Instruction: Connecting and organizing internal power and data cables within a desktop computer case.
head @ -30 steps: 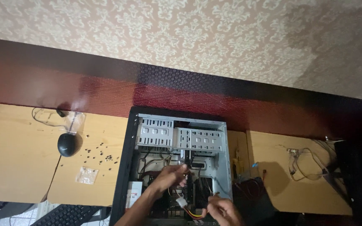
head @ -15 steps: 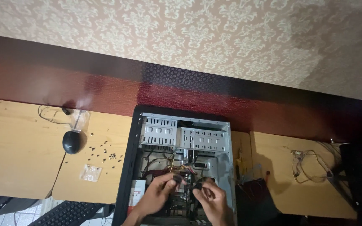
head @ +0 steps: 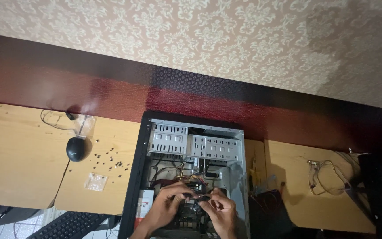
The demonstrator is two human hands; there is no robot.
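Observation:
An open computer case (head: 141, 159) lies flat on the wooden desk (head: 18, 159), its metal drive bays (head: 193, 144) at the far end. Both my hands are inside it, over the board and a bundle of coloured cables (head: 191, 177). My left hand (head: 166, 206) and my right hand (head: 219, 211) meet at a small dark connector (head: 196, 197), fingers pinched on it from both sides. What lies under my hands is hidden.
A black mouse (head: 76, 148) with its cable, several loose screws (head: 109, 161) and a small clear bag (head: 96, 181) lie left of the case. A black keyboard (head: 69, 225) sits at the lower left. A cable coil (head: 326, 177) lies on the right desk.
My hands have come together in the middle of the case; the right hand rose from the lower edge to meet the left at the connector. The view shifted slightly.

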